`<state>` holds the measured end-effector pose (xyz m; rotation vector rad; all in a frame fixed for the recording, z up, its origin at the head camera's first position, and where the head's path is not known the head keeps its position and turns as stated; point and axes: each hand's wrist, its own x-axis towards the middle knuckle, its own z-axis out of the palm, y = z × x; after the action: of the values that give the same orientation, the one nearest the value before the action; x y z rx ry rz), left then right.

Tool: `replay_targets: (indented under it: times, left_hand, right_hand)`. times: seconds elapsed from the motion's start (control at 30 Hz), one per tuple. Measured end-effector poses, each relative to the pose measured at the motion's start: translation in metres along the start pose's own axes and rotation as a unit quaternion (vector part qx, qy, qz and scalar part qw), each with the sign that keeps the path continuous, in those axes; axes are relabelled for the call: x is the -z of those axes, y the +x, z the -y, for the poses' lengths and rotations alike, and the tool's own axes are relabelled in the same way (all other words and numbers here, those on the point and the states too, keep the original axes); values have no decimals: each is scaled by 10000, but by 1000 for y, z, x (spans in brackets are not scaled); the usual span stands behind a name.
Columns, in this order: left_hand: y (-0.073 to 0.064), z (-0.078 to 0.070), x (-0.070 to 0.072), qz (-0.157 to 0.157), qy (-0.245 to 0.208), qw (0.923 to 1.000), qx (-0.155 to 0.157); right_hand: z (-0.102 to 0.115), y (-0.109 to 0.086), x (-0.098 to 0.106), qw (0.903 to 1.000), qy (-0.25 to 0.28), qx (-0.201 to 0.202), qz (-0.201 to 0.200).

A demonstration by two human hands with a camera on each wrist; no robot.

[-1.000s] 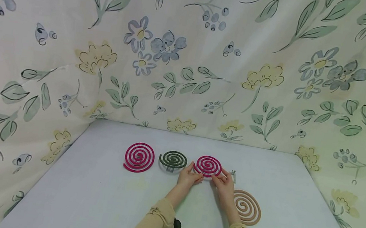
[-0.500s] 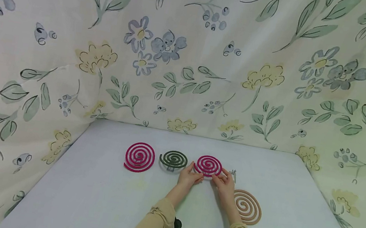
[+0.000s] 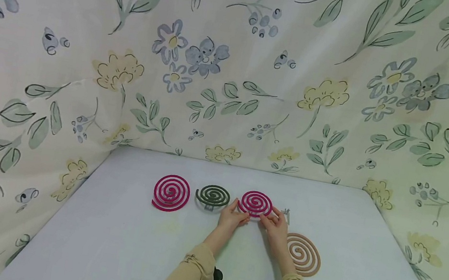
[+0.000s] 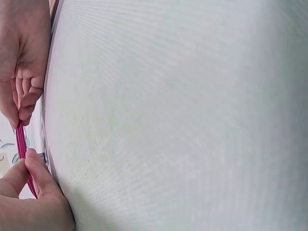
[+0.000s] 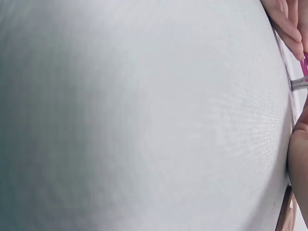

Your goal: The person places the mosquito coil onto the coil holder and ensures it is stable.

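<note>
In the head view, both hands hold a pink mosquito coil by its near rim. The left hand pinches the left side and the right hand the right side. From the left wrist, the coil appears edge-on between finger and thumb of each hand. A grey metal piece shows under the coil in the right wrist view; whether the coil rests on it I cannot tell. Left of the hands, a dark green coil sits on a small metal stand.
Another pink coil is at the far left of the row. A metal stand stands beyond the right hand. Partly behind the right forearm, a tan coil lies on the white table. Flowered cloth hangs around the table.
</note>
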<state>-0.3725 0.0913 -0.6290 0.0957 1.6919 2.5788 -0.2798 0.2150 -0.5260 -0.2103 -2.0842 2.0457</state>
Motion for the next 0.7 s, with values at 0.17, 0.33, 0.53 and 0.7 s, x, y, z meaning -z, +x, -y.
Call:
replay_targets:
  times: [0.17, 0.33, 0.53, 0.7]
  left_hand:
    - [24, 33, 10, -118, 124, 9994, 296]
    - [44, 64, 22, 41, -232, 9989, 404]
    - [32, 41, 10, -353, 162, 9981, 469]
    - [24, 31, 11, -206, -126, 9982, 554]
  right_hand:
    - [-1, 0, 0, 9999, 59, 84, -7]
    - [-14, 3, 3, 9942, 608, 855, 224]
    - [-8, 1, 2, 9980, 332, 520, 112]
    - [2, -1, 0, 10000, 80, 28, 14]
